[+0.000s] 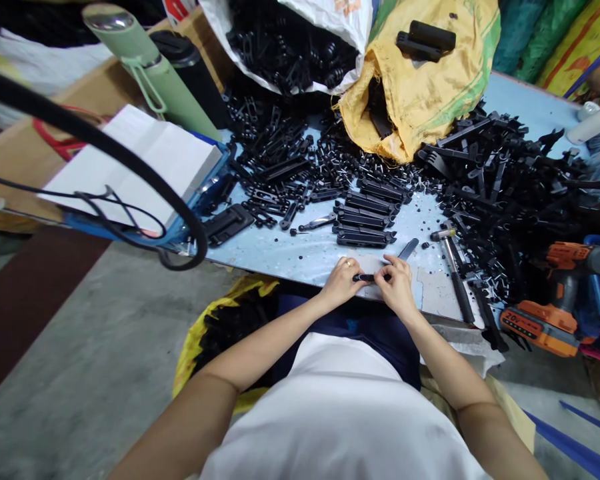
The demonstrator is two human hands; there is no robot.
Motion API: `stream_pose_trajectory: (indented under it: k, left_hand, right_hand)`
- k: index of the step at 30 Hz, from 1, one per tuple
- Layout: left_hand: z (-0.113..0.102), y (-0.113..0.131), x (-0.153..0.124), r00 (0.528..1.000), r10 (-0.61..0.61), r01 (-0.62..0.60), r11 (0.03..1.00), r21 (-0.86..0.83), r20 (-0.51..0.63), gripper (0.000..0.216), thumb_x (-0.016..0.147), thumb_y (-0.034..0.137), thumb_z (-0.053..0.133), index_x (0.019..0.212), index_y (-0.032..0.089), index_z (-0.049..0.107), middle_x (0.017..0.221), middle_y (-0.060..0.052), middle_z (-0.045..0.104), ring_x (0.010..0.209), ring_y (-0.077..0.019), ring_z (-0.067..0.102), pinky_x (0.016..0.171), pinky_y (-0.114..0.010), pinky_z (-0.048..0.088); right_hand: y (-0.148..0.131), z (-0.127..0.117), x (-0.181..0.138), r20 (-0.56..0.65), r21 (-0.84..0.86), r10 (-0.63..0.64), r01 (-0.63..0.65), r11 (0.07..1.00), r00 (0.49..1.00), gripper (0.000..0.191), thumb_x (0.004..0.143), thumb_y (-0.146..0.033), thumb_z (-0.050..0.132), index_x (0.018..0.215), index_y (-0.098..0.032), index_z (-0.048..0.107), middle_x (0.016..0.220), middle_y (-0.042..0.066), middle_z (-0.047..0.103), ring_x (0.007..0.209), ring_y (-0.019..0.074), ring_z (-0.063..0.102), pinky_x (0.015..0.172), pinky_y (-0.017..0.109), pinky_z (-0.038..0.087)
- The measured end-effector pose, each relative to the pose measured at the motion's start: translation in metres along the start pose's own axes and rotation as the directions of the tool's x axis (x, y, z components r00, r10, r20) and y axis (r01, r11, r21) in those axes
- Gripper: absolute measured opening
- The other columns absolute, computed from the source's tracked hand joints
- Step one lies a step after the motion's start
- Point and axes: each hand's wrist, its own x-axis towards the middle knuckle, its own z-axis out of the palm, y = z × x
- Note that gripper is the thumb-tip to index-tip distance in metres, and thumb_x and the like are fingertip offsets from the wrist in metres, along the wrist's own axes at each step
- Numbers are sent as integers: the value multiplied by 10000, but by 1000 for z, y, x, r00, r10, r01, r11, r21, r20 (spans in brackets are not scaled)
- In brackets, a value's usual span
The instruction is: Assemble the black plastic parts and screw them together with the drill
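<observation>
At the near edge of the light blue table [290, 250], my left hand [341, 281] and my right hand [397, 283] pinch the two ends of a small black plastic part [367, 277]. Both hands are closed on it, fingertips almost meeting. A ring shows on my left hand. Just beyond my hands lies a neat stack of assembled black plastic pieces [365, 220]. A flat metal blade-like tool [409, 249] lies by my right hand.
Loose black parts [500, 173] are heaped to the right and at the back. A yellow sack [420, 80], a white bag [300, 47], a hammer [455, 273], an orange cordless drill [555, 313], a green bottle [145, 63] and a white notebook [140, 160] surround the work spot.
</observation>
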Motion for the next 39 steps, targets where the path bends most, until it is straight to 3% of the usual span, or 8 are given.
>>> stream_pose_trajectory:
  k: [7,17,31,35,39]
  left_hand:
    - [0,0,0,1000,13,-13,1000,6,-19,98,719,217,699,745,172,616,749,-29,554,816,-203,518,724,-354,474]
    - [1,-1,-2,999,21,-21,1000,14,-29,111,715,213,702,769,152,626,765,-39,561,821,-203,518,724,-352,477]
    - [1,0,-6,997,56,-53,997,52,-58,152,779,308,640,839,170,621,801,-52,578,847,-211,529,743,-365,471]
    - [2,0,-10,984,166,-160,983,86,-66,154,842,259,549,966,193,610,901,-62,609,895,-203,549,782,-373,457]
    - [2,0,-12,950,311,-307,939,157,-3,238,896,149,392,1009,182,600,896,-74,634,883,-185,562,753,-347,445]
  right_hand:
    - [11,3,3,-5,20,-77,78,997,997,215,787,-338,514,616,-229,585,1123,75,603,1086,283,458,923,529,362]
    - [6,5,2,-9,33,-44,44,998,999,189,760,-306,544,592,-221,568,1132,71,604,1096,282,458,930,532,356]
    - [8,7,-2,-42,-9,-95,94,996,995,200,787,-307,492,614,-226,549,1138,81,591,1110,286,440,959,555,321]
    - [10,10,-2,-47,-9,-109,108,994,993,205,793,-314,489,620,-224,551,1141,85,589,1108,285,447,964,556,321]
    - [9,9,-3,-52,-42,-144,142,989,988,197,782,-304,519,606,-220,547,1108,94,608,1078,289,478,941,540,362]
